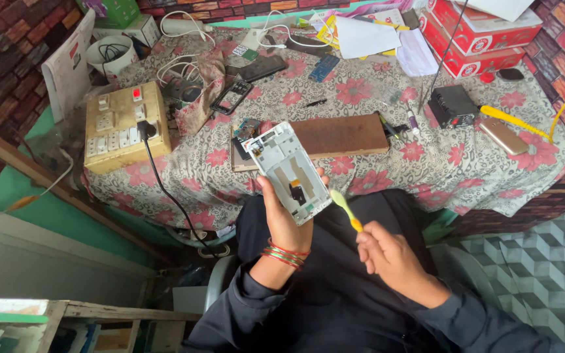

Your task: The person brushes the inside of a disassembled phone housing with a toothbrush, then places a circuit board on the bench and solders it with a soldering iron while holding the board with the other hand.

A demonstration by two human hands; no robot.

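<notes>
Right hand: the right hand (pixel 390 256) has its grip closed round the orange end of a yellow toothbrush (pixel 346 208); the brush head points up toward the phone frame and stops just short of its lower right edge.
Left hand: the left hand (pixel 287 219) has its grip closed on a white phone frame (pixel 289 171), fingers wrapped behind it and mostly hidden; the frame is tilted, open side up, above the lap.
Hard to see: small parts inside the phone frame are too small to make out.
Counter: the counter (pixel 452 167), under a flowered cloth, lies beyond the phone frame; a wooden board (pixel 335 136) is just behind the frame.
Containers: far left of the phone frame, a white cup (pixel 112 53) holds a coiled black cable; red boxes (pixel 475 33) far right are cut off at the top edge.
</notes>
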